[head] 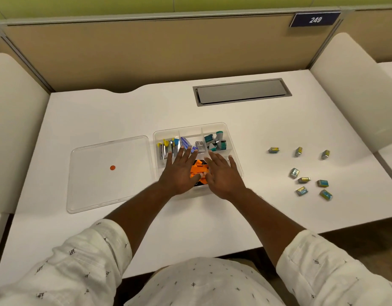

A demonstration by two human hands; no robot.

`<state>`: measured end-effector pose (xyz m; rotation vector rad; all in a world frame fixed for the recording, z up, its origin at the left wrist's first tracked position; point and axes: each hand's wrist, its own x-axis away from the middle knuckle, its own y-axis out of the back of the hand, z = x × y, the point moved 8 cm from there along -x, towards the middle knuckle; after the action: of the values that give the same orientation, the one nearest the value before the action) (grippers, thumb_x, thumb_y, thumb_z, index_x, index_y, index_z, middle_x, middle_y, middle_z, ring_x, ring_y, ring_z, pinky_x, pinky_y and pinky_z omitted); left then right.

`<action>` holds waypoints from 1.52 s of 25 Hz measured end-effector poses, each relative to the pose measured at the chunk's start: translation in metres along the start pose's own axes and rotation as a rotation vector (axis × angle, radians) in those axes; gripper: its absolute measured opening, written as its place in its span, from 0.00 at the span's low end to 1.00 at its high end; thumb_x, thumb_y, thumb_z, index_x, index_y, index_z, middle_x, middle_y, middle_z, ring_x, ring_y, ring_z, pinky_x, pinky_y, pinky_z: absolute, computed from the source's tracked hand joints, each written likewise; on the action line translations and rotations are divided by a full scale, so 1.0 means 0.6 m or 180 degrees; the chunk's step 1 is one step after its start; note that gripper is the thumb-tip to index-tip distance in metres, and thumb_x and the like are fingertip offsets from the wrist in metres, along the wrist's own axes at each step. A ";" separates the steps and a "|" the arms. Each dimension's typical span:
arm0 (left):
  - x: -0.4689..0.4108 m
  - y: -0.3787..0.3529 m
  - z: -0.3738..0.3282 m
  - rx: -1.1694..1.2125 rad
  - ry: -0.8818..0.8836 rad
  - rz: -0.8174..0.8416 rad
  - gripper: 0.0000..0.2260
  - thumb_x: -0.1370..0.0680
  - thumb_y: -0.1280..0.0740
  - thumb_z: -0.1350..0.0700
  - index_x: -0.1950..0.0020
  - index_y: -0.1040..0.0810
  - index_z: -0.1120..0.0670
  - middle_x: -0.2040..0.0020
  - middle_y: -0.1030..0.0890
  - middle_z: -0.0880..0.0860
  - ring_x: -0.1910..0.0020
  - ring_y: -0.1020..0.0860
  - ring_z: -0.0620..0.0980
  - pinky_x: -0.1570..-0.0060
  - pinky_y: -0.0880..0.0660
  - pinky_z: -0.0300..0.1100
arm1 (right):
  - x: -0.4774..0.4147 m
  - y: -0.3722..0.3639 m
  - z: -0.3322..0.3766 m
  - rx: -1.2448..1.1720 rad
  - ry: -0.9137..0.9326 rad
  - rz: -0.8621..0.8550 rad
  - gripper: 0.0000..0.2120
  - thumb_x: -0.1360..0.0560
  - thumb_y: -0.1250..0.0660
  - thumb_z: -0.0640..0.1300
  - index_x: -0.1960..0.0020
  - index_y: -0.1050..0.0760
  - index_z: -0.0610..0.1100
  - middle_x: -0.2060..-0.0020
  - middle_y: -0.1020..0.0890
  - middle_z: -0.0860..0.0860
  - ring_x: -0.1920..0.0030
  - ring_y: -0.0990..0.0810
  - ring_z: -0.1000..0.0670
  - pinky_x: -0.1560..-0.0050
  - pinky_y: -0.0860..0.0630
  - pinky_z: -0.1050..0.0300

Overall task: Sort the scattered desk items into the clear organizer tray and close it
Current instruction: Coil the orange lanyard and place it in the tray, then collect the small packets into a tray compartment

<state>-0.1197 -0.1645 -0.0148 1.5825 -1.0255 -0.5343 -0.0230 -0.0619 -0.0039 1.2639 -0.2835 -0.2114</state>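
Observation:
The clear organizer tray (222, 127) stands mid-desk, divided into compartments. Its back sections hold metal clips (166, 147), blue and grey small boxes (186, 142) and teal items (216, 141). Orange pieces (198, 167) lie in the front middle section. My left hand (179, 171) and my right hand (222, 174) rest flat over the tray's front, fingers spread, holding nothing. The tray's clear lid (126, 173) lies flat to the left, with a small orange dot (112, 167) on it. Several small foil-wrapped blocks (305, 180) are scattered on the desk to the right.
A grey cable hatch (242, 92) is set into the desk behind the tray. Beige partition walls close off the back, and white side panels (354, 91) flank the desk. A plate reading 249 (315, 19) hangs at the upper right.

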 end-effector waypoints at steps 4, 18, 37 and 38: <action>-0.022 0.006 -0.049 -0.0173 -0.0163 -0.0101 0.39 0.23 0.50 0.30 0.20 0.58 0.48 0.19 0.57 0.53 0.21 0.62 0.53 0.25 0.64 0.61 | 0.040 0.011 -0.069 0.0018 -0.0295 -0.0122 0.33 0.19 0.52 0.63 0.20 0.48 0.48 0.19 0.52 0.50 0.20 0.55 0.50 0.23 0.58 0.38; -0.126 -0.037 -0.300 0.0077 -0.0058 -0.0215 0.36 0.20 0.47 0.34 0.20 0.57 0.48 0.19 0.55 0.51 0.21 0.61 0.51 0.25 0.62 0.59 | 0.117 0.064 -0.331 -0.0285 -0.0491 -0.0188 0.33 0.20 0.48 0.65 0.21 0.44 0.48 0.19 0.49 0.51 0.20 0.51 0.51 0.22 0.56 0.42; -0.305 -0.134 -0.453 0.0436 0.0254 0.0420 0.33 0.21 0.36 0.46 0.20 0.46 0.50 0.19 0.46 0.51 0.22 0.44 0.50 0.25 0.42 0.48 | 0.063 0.087 -0.625 -0.0611 -0.0695 0.0104 0.33 0.27 0.42 0.31 0.23 0.38 0.44 0.20 0.45 0.47 0.21 0.47 0.46 0.23 0.44 0.49; -0.314 -0.137 -0.457 0.0431 0.0251 0.0446 0.32 0.21 0.36 0.47 0.20 0.45 0.50 0.20 0.45 0.51 0.22 0.44 0.50 0.25 0.42 0.46 | 0.058 0.086 -0.633 -0.0670 -0.0730 0.0160 0.33 0.27 0.44 0.30 0.23 0.38 0.44 0.20 0.45 0.48 0.21 0.48 0.47 0.23 0.44 0.51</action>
<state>0.0254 0.1436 -0.0506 1.6225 -1.1221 -0.3097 0.1333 0.2861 -0.0557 1.0235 -0.4772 -0.3352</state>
